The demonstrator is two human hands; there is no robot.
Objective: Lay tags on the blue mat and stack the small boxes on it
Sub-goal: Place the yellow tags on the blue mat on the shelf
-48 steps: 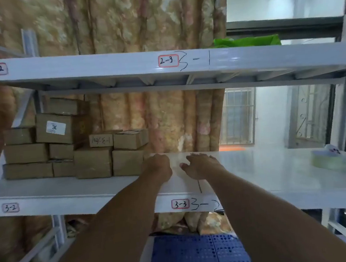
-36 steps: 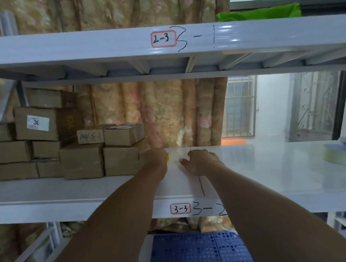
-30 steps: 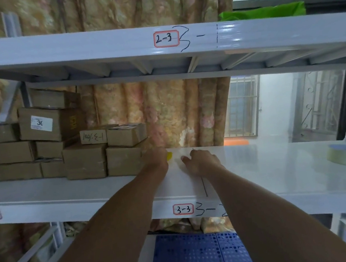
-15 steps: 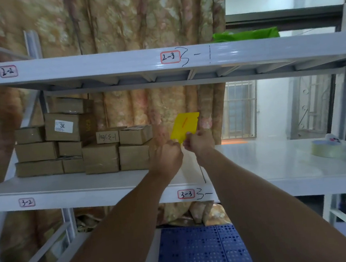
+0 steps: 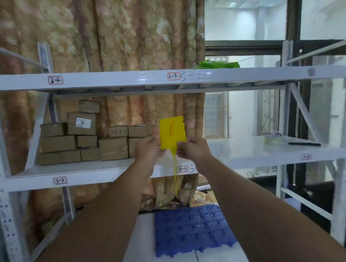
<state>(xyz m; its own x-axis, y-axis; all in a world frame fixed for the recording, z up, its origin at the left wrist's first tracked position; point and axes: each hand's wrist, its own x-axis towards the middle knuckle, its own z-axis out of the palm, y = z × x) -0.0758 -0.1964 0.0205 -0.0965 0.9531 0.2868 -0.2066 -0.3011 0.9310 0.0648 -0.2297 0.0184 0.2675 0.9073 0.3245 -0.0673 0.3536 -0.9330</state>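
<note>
Head view: both arms reach forward toward a white shelf rack (image 5: 108,170).
Yellow tag (image 5: 172,132): held upright in front of the rack's middle shelf, a red "1" on it, a yellow tie hanging below.
Left hand (image 5: 147,151): pinching the tag's lower left corner.
Right hand (image 5: 193,150): pinching the tag's lower right edge.
Small boxes (image 5: 89,138): brown, stacked at the left of the middle shelf.
Blue mat (image 5: 192,231): flat on the bottom shelf, below the tag.
Tape roll (image 5: 274,139): right end of the middle shelf, a pen (image 5: 304,144) beside it.
</note>
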